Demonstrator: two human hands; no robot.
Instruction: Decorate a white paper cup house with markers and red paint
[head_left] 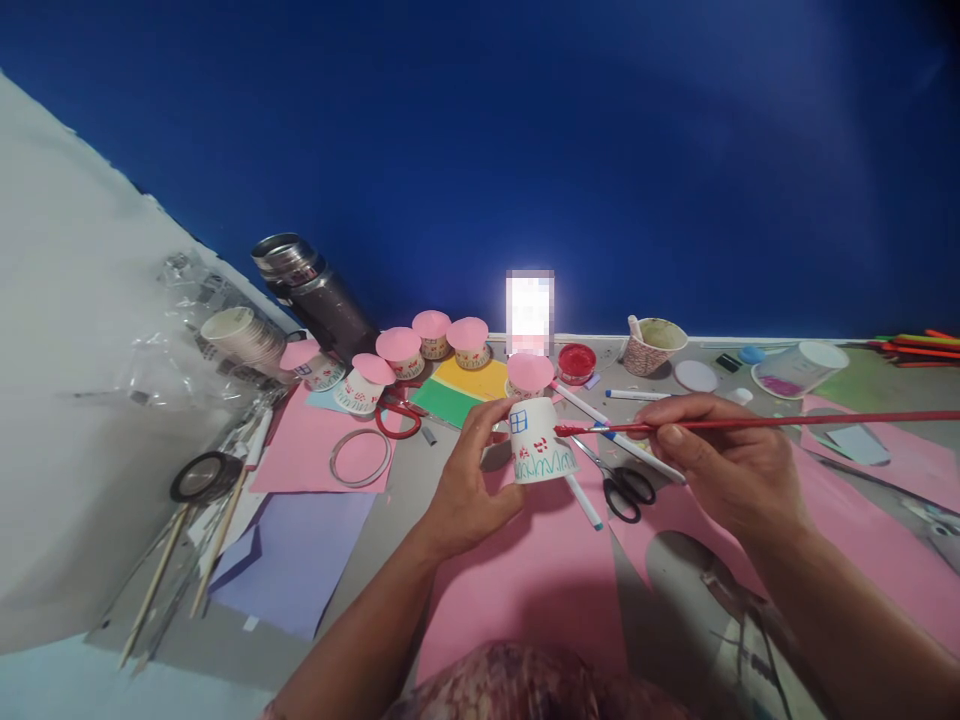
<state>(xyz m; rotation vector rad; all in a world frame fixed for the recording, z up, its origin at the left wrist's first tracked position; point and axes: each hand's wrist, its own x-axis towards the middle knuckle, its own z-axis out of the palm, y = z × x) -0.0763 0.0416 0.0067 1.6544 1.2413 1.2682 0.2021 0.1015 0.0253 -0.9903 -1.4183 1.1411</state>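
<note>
My left hand [474,480] is closed around an upside-down white paper cup [538,440], held above the pink paper. Drawn on the cup are a blue window, red marks and green grass strokes. Between the fingers of my right hand [724,465] is a thin red paintbrush [795,421], its red-coated tip touching or very near the cup's right side. Behind the cup stands a decorated cup with a pink paper roof [531,373]. A tub of red paint [577,363] sits a little farther back. Black-handled scissors [628,493] and several markers [641,455] lie under my right hand.
Several pink-roofed cups [399,350] stand back left, near a dark flask [319,295] and stacked paper cups [244,335]. Red-handled scissors [400,418] and a tape ring [361,458] lie left. A patterned cup [655,347] and a tilted white cup [802,368] stand back right, before the blue wall.
</note>
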